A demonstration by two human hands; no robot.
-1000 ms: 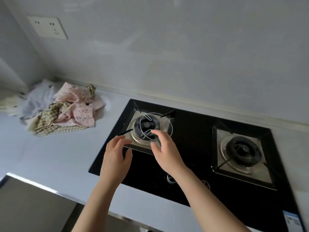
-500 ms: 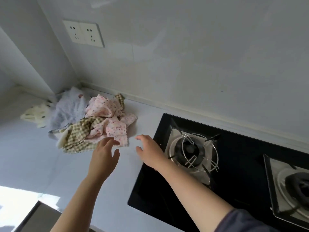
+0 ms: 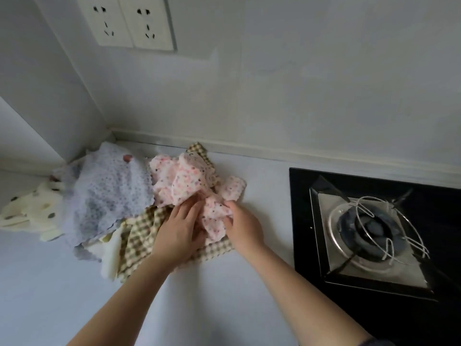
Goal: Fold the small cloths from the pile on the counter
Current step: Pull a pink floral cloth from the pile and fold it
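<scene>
Head view: right hand point(image 3: 245, 229) pinches crumpled pink cloth point(image 3: 180, 182), no clear long axis; left hand point(image 3: 178, 232) rests straight-fingered on it

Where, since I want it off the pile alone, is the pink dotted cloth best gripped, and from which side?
On the pink dotted cloth, probably pinch the scalloped flap at the right end, coming from the counter side: it sticks out free, while the left bulk abuts the lilac cloth.
</scene>
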